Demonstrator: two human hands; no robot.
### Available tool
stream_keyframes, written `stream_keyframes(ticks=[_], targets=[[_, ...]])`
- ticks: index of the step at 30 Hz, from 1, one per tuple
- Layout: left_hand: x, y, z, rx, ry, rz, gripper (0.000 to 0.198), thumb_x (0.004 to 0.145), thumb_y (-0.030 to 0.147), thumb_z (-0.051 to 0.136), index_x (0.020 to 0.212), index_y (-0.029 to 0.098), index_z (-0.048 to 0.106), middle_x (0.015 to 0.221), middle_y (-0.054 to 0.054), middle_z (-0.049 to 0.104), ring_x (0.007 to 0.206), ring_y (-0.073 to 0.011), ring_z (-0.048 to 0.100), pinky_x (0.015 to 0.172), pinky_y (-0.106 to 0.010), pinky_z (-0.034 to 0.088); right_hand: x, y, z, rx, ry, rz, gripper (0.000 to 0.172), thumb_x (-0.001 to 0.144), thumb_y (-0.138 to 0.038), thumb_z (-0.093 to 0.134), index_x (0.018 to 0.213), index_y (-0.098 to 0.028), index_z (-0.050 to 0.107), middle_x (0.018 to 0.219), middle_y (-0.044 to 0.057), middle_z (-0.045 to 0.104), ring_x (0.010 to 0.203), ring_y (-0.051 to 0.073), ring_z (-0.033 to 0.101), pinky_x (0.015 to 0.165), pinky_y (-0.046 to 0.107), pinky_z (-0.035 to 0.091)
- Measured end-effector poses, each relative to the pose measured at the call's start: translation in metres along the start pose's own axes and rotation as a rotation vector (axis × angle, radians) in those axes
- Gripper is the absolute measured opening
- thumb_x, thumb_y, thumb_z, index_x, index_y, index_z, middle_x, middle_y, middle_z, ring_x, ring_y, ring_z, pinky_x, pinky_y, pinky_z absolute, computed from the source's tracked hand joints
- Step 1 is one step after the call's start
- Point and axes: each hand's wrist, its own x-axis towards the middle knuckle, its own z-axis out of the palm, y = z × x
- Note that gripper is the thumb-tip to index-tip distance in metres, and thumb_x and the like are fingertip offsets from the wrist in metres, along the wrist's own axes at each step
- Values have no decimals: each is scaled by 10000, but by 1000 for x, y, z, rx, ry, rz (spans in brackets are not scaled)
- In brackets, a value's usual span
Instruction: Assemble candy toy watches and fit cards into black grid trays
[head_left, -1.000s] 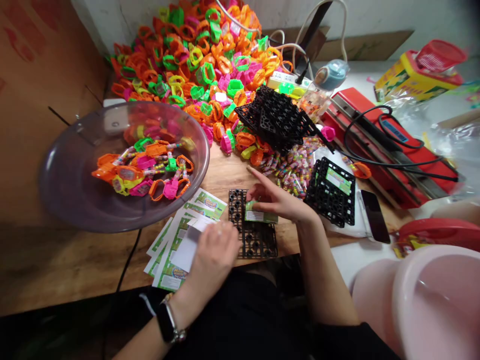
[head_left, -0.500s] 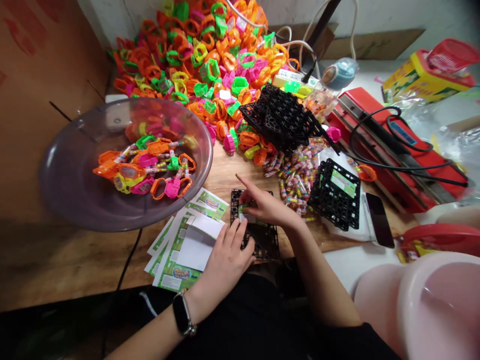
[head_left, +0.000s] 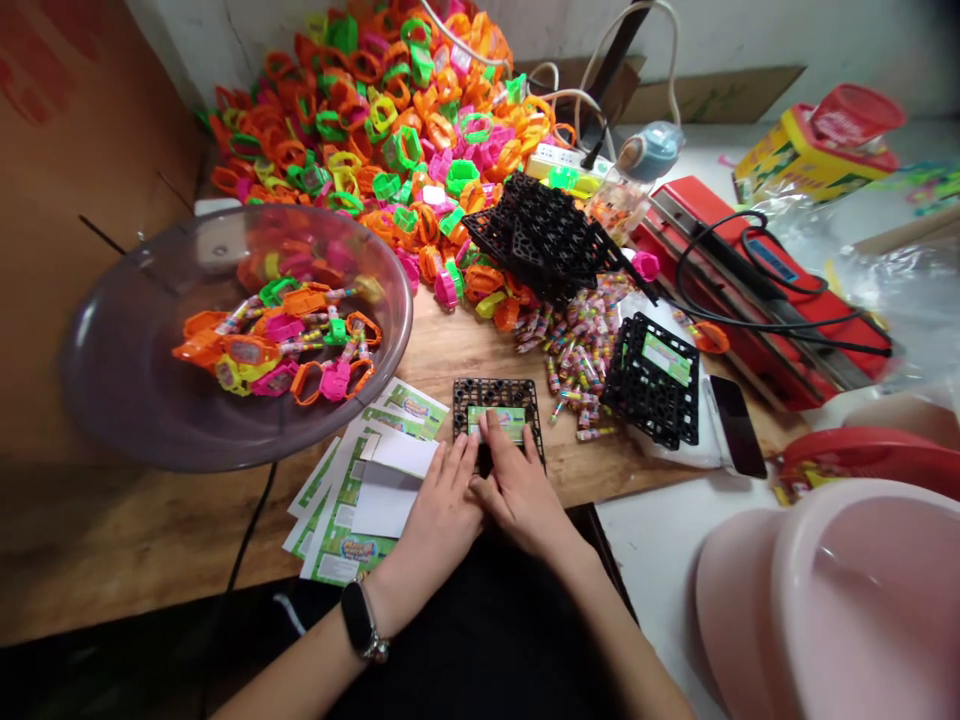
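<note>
A black plastic lattice tray (head_left: 495,388) lies flat on the wooden table in front of me, bearing a green printed label (head_left: 514,420). My right hand (head_left: 523,495) rests over the tray's near part, its fingers stretched forward and an index fingertip on the label. Beside it, my left hand (head_left: 444,500) lies flat with fingers extended at the tray's left edge, next to the thumb of my right hand. Green and white printed sheets (head_left: 409,405) are fanned out to the left, partly under my left hand. The tray's near edge is hidden by both hands.
A translucent basin (head_left: 97,400) holds toy watches with candy rolls. Behind it rises a heap of colourful toy watches (head_left: 375,130). Small wrapped candies (head_left: 585,350), stacked black trays (head_left: 547,240), a labelled tray (head_left: 652,400), a phone (head_left: 737,425) and a red sealing machine (head_left: 780,290) are rightward.
My right hand has come down and toward me, from hovering above the tray to resting on the label. My left hand stays almost in place. The whole view has shifted slightly.
</note>
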Motion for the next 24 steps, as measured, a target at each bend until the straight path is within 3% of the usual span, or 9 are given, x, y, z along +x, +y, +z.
stream_keyframes(ticks=[3, 6, 9, 11, 14, 16, 19, 21, 24], targets=[[1, -2, -4, -26, 4, -38, 468, 870, 365, 589, 1250, 94, 551, 1399, -226, 496, 1329, -316, 449, 1112, -489, 355, -10, 14, 5, -61, 100, 204, 767, 957, -519, 354, 1532, -164, -10, 1538, 209, 267, 1427, 317, 252, 1121, 635, 176], [9, -7, -13, -70, -23, -84, 592, 826, 392, 647, 1306, 85, 487, 1383, -219, 515, 1304, -308, 473, 1094, -492, 366, -12, 16, 8, -100, 218, 226, 801, 945, -534, 378, 1532, -165, -24, 1545, 225, 235, 1440, 350, 190, 1102, 663, 186], [22, -14, -23, -121, -139, -163, 771, 764, 403, 701, 1403, 102, 392, 1469, -204, 418, 1307, -327, 452, 1069, -510, 374, -9, 5, 14, -42, 193, 155, 772, 957, -514, 357, 1530, -187, -44, 1543, 206, 258, 1435, 319, 230, 1111, 620, 230], [30, -17, -27, -121, -204, -207, 892, 701, 456, 736, 1431, 103, 363, 1521, -195, 331, 1350, -370, 381, 1092, -560, 322, -9, -3, 19, -25, 238, 238, 746, 959, -511, 349, 1531, -163, 20, 1527, 225, 282, 1425, 330, 255, 1090, 618, 274], [35, -18, -24, -60, -169, -269, 1029, 617, 591, 747, 1421, 62, 383, 1525, -213, 309, 1411, -432, 237, 1134, -639, 168, -10, -9, 26, -31, 418, 447, 732, 945, -514, 369, 1495, -65, 190, 1469, 301, 334, 1393, 396, 292, 1043, 675, 281], [34, -18, -18, -28, -121, -288, 1073, 609, 662, 717, 1414, 34, 385, 1513, -242, 312, 1406, -446, 240, 1136, -650, 134, -10, -9, 26, 47, 501, 507, 706, 927, -490, 421, 1461, -53, 269, 1398, 306, 425, 1327, 396, 393, 1025, 667, 315], [28, -18, -9, -20, -48, -249, 1146, 609, 764, 642, 1412, -3, 360, 1485, -292, 321, 1356, -447, 345, 1109, -663, 184, -7, -8, 11, 358, 597, 521, 627, 882, -418, 532, 1414, -136, 357, 1178, 194, 604, 1104, 284, 592, 933, 508, 486], [23, -19, -9, -6, 61, -186, 1156, 629, 810, 568, 1411, -10, 342, 1460, -309, 354, 1331, -433, 392, 1102, -668, 184, -6, -7, -13, 585, 660, 521, 577, 850, -387, 590, 1362, -181, 421, 1041, 117, 645, 970, 216, 642, 837, 393, 547], [10, -23, -23, 18, 257, -117, 905, 799, 671, 524, 1420, 44, 323, 1440, -273, 420, 1347, -381, 393, 1124, -625, 173, -10, 3, -62, 697, 830, 578, 589, 777, -373, 684, 1307, -214, 481, 1054, 86, 648, 971, 193, 642, 840, 358, 545]])
